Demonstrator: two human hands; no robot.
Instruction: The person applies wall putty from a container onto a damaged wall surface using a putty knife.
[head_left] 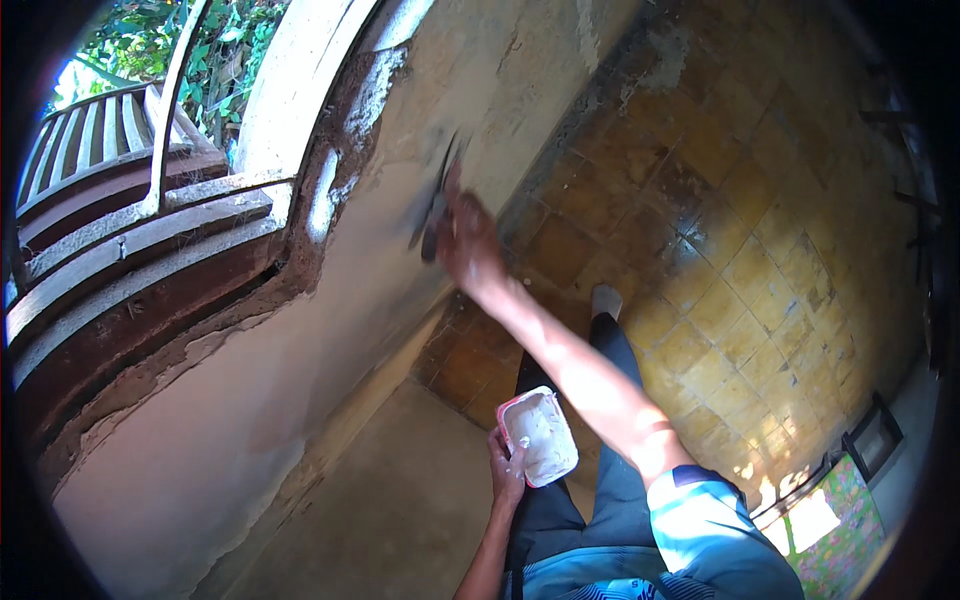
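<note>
Gripping a dark, thin tool (433, 222) in the right hand (470, 245), close against the wall (340, 290) beside the window frame (150, 325) — and holding a tub (506, 412) of white paste (547, 440) in the left hand (508, 475), with fingers clasped round its side, above the trousers (612, 490).

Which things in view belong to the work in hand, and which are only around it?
In the work:
dark tool (blurred), in the right hand, at the wall
tub with white paste, in the left hand

Apparently only around:
slatted piece, upper left
dark frame, lower right
flowered green cover, lower right
</note>
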